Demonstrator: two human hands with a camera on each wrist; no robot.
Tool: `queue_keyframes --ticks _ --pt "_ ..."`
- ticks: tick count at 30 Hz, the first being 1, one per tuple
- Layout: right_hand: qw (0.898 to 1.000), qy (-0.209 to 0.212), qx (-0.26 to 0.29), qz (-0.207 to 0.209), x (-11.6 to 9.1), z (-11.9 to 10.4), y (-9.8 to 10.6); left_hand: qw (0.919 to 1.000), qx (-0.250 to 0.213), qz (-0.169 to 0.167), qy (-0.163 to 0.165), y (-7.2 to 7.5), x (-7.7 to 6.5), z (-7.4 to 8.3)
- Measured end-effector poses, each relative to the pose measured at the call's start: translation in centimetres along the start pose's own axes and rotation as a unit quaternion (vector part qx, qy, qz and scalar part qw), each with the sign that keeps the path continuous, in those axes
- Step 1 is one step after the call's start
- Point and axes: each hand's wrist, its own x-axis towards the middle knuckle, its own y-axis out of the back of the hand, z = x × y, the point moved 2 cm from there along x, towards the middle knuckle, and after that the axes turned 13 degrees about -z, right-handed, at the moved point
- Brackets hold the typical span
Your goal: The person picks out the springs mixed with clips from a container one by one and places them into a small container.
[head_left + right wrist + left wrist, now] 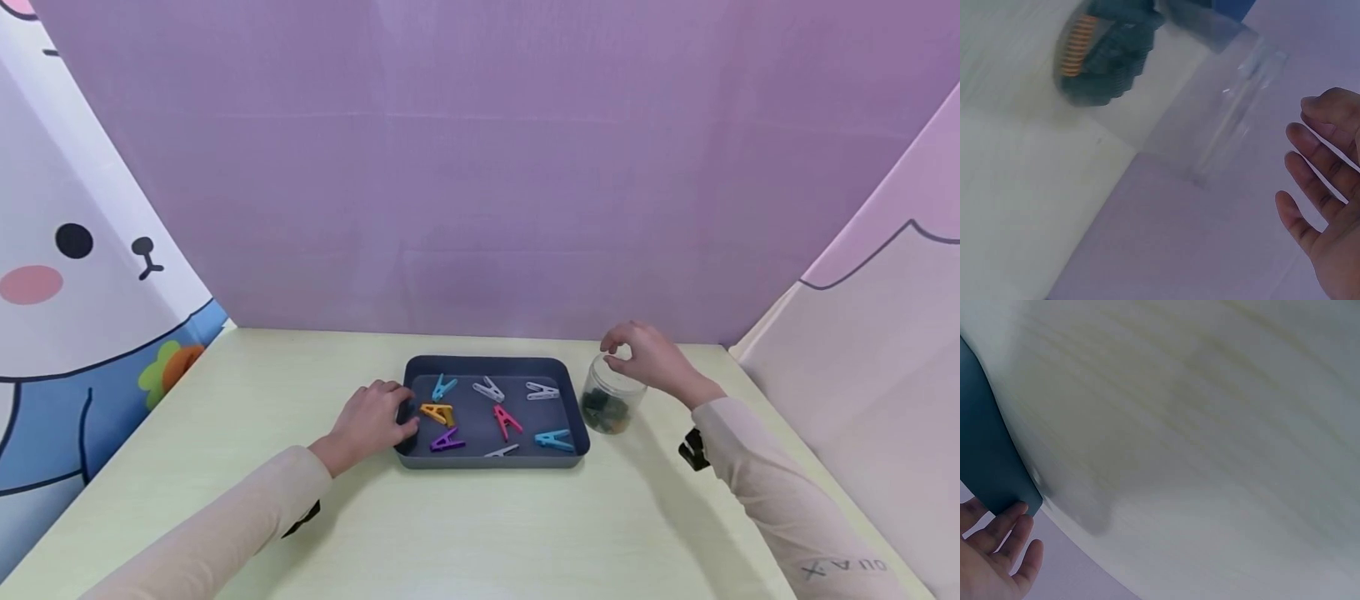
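Note:
My left hand [375, 421] holds the left rim of a dark grey tray [487, 462]; in the left wrist view its fingertips touch the tray's wall [997, 450]. Inside the tray lie several small plastic clothespins, among them a red clothespin [506, 421], a purple clothespin [447, 441], a yellow clothespin [435, 412] and a blue clothespin [553, 439]. Over the mouth of a clear jar [617, 382] hovers my right hand [648, 360], fingers loosely bent. Nothing shows between them in the right wrist view. Dark green and orange ridged pieces [1116, 56] rest at the jar's bottom.
The jar stands just right of the tray on a pale wooden table [480, 533]. A purple panel [480, 183] rises behind the table's back edge. Cartoon-printed cloth [90, 333] hangs at the left, and a pale cloth [885, 375] borders the right side.

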Motion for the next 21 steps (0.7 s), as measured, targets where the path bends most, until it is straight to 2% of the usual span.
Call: queue_keyframes --ticks 8,21 --pt "0.999 0.032 -0.035 0.001 0.8 -2.6 0.0 1.0000 -0.003 0.001 0.004 0.2 -0.1 0.2" --pt "0.994 0.091 -0.052 -0.042 2.1 -5.5 -3.0 0.9999 -0.001 -0.008 0.007 0.3 -0.2 0.3"
